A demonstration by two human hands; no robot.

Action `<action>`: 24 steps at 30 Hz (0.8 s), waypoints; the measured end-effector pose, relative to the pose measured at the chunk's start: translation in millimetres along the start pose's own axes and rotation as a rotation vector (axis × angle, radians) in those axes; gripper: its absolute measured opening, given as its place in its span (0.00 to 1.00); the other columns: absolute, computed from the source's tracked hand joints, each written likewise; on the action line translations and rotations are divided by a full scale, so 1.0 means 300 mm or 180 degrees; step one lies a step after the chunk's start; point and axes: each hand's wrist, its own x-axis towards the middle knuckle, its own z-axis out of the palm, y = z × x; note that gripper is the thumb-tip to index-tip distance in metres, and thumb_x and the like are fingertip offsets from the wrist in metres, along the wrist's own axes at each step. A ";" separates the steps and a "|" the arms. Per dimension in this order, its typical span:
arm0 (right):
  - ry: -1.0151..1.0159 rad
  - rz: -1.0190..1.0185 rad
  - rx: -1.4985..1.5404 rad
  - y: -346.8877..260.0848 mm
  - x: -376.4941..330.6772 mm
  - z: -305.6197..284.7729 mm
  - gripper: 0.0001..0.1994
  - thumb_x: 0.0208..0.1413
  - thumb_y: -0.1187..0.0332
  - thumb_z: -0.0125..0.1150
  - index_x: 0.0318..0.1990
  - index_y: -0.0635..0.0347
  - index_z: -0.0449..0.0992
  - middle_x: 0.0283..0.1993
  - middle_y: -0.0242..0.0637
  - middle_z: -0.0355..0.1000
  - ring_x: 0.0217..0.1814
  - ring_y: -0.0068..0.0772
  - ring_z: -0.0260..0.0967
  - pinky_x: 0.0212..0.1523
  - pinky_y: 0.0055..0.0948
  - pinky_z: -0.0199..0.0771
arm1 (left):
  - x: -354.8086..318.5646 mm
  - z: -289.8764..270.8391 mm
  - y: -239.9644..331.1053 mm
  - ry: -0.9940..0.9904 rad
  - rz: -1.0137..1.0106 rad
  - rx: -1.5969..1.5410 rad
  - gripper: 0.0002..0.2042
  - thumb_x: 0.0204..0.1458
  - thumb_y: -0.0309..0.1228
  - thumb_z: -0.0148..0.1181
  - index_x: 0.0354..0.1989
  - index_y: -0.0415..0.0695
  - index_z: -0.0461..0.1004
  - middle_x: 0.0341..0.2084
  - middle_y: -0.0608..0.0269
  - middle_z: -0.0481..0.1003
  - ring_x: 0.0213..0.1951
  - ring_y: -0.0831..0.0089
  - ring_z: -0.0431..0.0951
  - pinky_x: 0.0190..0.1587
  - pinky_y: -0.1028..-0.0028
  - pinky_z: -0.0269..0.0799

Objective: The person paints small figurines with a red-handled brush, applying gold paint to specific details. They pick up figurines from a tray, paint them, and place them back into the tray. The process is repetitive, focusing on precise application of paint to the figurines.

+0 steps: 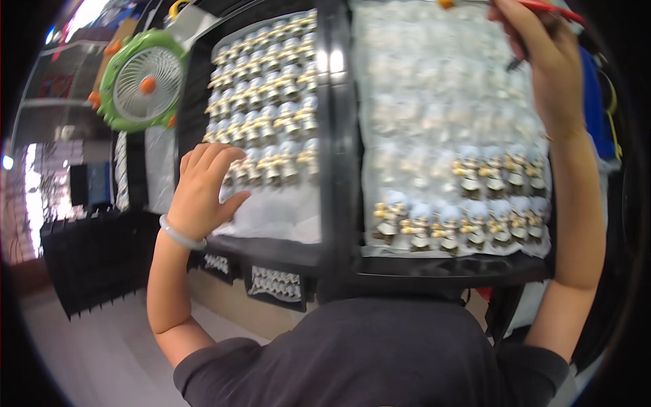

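My left hand (202, 182) is at the front left corner of the left black tray (271, 252). Its fingers are slightly curled, the thumb stands apart, and nothing shows between them. Beside its fingertips are rows of small figurines (274, 122) with pale blue tops and yellow-and-white bodies. My right hand (546, 51) is over the far right of the right black tray (447, 268), its fingers closed. A slim tool's dark tip (513, 66) sticks out below them; the rest is hidden. Several figurines (475, 222) lie uncovered at this tray's near right.
Translucent white sheeting (434, 81) covers the right tray's farther rows. A red object (553, 9) lies by my right hand at the upper edge. A green fan (146, 83) with orange parts stands left of the trays. Lower trays of figurines (277, 283) and a black crate (102, 254) are below.
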 end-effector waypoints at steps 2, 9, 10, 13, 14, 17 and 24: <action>0.0160 -0.0790 -0.0480 0.053 0.014 0.016 0.05 0.51 0.73 0.50 0.28 0.63 0.72 0.21 0.27 0.65 0.21 0.11 0.56 0.23 0.13 0.55 | 0.150 -0.054 0.151 0.0246 0.0889 -0.0682 0.18 0.33 0.24 0.62 0.36 0.43 0.68 0.34 0.59 0.68 0.39 0.60 0.67 0.42 0.67 0.58; 0.0034 -0.0548 -0.0803 0.100 0.043 -0.024 0.05 0.48 0.74 0.51 0.24 0.64 0.72 0.16 0.23 0.60 0.18 0.11 0.51 0.18 0.15 0.50 | 0.550 0.076 0.611 -0.0529 0.1602 -0.0377 0.17 0.46 0.42 0.54 0.30 0.38 0.67 0.27 0.53 0.71 0.31 0.58 0.73 0.35 0.65 0.66; 0.0047 -0.0550 -0.0803 0.097 0.044 -0.026 0.05 0.48 0.74 0.51 0.24 0.64 0.72 0.16 0.23 0.59 0.17 0.11 0.51 0.18 0.16 0.49 | 0.562 0.091 0.610 -0.0671 0.1601 -0.0392 0.16 0.47 0.41 0.53 0.31 0.38 0.66 0.26 0.53 0.72 0.31 0.57 0.73 0.36 0.65 0.66; 0.0100 -0.0571 -0.0774 0.074 0.028 -0.015 0.05 0.48 0.74 0.51 0.26 0.64 0.72 0.16 0.23 0.59 0.18 0.11 0.50 0.19 0.16 0.50 | 0.577 0.115 0.590 -0.0792 0.1553 -0.0650 0.15 0.49 0.39 0.51 0.35 0.37 0.66 0.27 0.51 0.72 0.31 0.57 0.74 0.37 0.65 0.67; 0.0060 -0.0531 -0.0706 0.063 0.030 -0.013 0.05 0.48 0.74 0.51 0.26 0.64 0.72 0.16 0.23 0.59 0.18 0.11 0.51 0.19 0.16 0.50 | 0.557 0.100 0.551 -0.0599 0.1506 -0.0894 0.15 0.49 0.37 0.51 0.37 0.36 0.66 0.28 0.51 0.72 0.31 0.59 0.74 0.37 0.65 0.67; -0.0009 -0.0329 -0.0521 0.052 0.020 -0.013 0.05 0.49 0.73 0.51 0.27 0.65 0.71 0.17 0.23 0.59 0.20 0.11 0.52 0.21 0.15 0.51 | 0.481 -0.016 0.450 -0.0760 0.0764 -0.2428 0.18 0.52 0.35 0.47 0.47 0.36 0.62 0.32 0.53 0.72 0.29 0.66 0.74 0.35 0.70 0.69; -0.0480 -0.0700 -0.0906 0.081 -0.004 0.006 0.08 0.53 0.69 0.49 0.33 0.62 0.73 0.26 0.25 0.65 0.25 0.11 0.57 0.27 0.13 0.54 | 0.301 0.011 0.270 -0.0526 0.0521 -0.5992 0.38 0.37 0.32 0.61 0.59 0.42 0.48 0.46 0.46 0.61 0.31 0.70 0.70 0.30 0.77 0.68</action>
